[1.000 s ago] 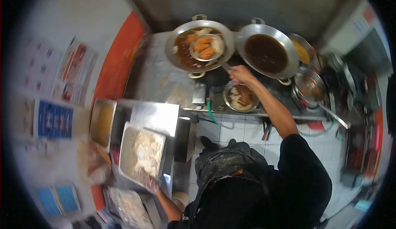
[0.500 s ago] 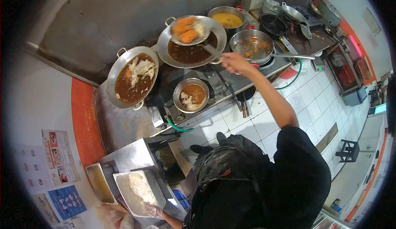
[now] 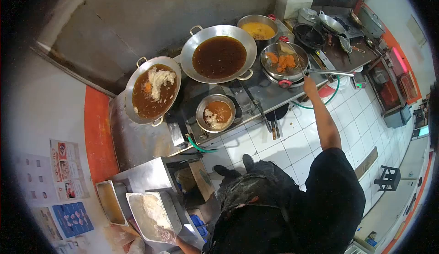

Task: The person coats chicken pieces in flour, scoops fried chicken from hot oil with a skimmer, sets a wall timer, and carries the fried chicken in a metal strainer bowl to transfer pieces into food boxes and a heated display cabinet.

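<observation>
My right hand (image 3: 310, 85) is closed on the handle of a skimmer, whose bowl is over the steel pan (image 3: 270, 71) at the right of the stove. Orange fried pieces (image 3: 286, 62) and a pale piece lie in the skimmer's bowl. Down at the lower left, my left hand (image 3: 166, 235), in a clear glove, is at the front edge of a metal tray (image 3: 129, 204) of white flour (image 3: 154, 210). Its fingers are too small to read. Pale batter (image 3: 160, 81) floats in the dark oil of the left wok (image 3: 130, 99).
A second wok (image 3: 187, 62) of dark oil stands mid-stove, with a pot (image 3: 259, 29) of yellow liquid behind. A small bowl (image 3: 201, 112) sits at the stove's front. A tray (image 3: 120, 197) of yellowish liquid stands beside the flour. A black stool (image 3: 388, 178) is on the floor.
My right hand has carried the skimmer with the fried pieces rightward, from the left wok across the second wok to the steel pan. My left hand stays at the flour tray.
</observation>
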Demonstrator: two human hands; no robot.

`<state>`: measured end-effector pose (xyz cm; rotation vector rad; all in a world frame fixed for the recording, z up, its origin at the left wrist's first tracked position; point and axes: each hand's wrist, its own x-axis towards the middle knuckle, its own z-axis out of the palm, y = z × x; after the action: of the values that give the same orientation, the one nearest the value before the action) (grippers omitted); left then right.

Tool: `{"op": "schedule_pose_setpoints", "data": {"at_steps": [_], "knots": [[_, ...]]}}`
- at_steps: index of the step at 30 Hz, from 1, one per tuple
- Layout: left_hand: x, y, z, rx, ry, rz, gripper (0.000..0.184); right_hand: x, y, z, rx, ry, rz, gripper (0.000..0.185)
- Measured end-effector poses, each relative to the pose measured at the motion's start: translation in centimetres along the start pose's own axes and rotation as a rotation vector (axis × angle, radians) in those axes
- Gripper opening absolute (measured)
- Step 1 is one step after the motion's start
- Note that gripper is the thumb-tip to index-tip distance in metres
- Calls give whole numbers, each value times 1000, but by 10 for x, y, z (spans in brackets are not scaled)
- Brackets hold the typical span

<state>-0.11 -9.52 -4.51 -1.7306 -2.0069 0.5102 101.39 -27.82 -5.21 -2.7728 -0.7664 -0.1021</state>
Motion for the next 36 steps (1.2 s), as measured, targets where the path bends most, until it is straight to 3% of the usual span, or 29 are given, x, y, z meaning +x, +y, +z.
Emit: {"op": "schedule_pose_setpoints", "data": {"at_steps": [3, 5, 9, 10, 11, 12, 14, 17, 18, 20, 22, 23, 25, 27, 29, 30, 31, 33, 34, 35, 36], "knots": [[4, 3, -20, -37, -185, -53, 53, -29, -17, -39, 71, 87, -41, 31], [8, -3, -2, -98, -170, -75, 54, -40, -36, -57, -76, -46, 163, 31], [4, 3, -31, -150, -232, -92, 53, -24, -1, -30, -107, 98, -21, 27], [3, -5, 19, -269, 68, -56, 53, -17, -8, -37, -85, 80, 91, 26], [10, -11, 47, -264, 65, -56, 53, -17, -10, -39, -65, 52, 207, 26], [12, -19, 66, 650, 275, 4, 53, -12, 0, -34, -70, 42, 204, 26], [3, -26, 65, 1573, 453, 78, 54, 7, 36, -17, -271, 40, -175, 17], [5, -5, 59, 1673, 561, -109, 58, 30, 29, -21, -117, 89, -15, 17], [9, -2, 62, 1471, 530, -59, 55, 44, 55, 1, -122, 297, -301, 21], [-17, -2, 57, 146, 298, 30, 50, 65, -16, -29, 178, 93, -156, 22], [-32, 2, 51, -745, 352, -44, 47, 63, -94, -64, 457, -83, -45, 25], [-26, 5, 14, -186, 304, -1, 49, 57, -137, -79, 555, -141, -45, 27], [-18, 16, -38, -341, 225, -73, 52, 45, -221, -101, 649, -225, -127, 31], [-24, 21, -46, -486, 156, -150, 56, 32, -313, -108, 695, -324, -245, 36], [-24, 19, -43, -192, 8, -130, 58, 19, -406, -104, 714, -483, -337, 42], [-24, 18, -33, -150, 21, -122, 58, 26, -442, -95, 856, -718, -342, 39], [-25, 18, -29, -153, 21, -130, 58, 4, -482, -101, 629, -519, -498, 31], [-28, 18, -20, -135, -7, -128, 59, 23, -529, -49, 330, -508, -621, 23], [-31, 16, -11, -240, -159, -152, 59, 43, -544, -2, 166, -283, -807, 22], [-26, 17, -12, -244, -161, -160, 59, 60, -553, 38, -2, -55, -977, 22], [-24, 21, -18, -183, -272, -169, 58, 67, -563, 54, -5, -55, -985, 22]]}}
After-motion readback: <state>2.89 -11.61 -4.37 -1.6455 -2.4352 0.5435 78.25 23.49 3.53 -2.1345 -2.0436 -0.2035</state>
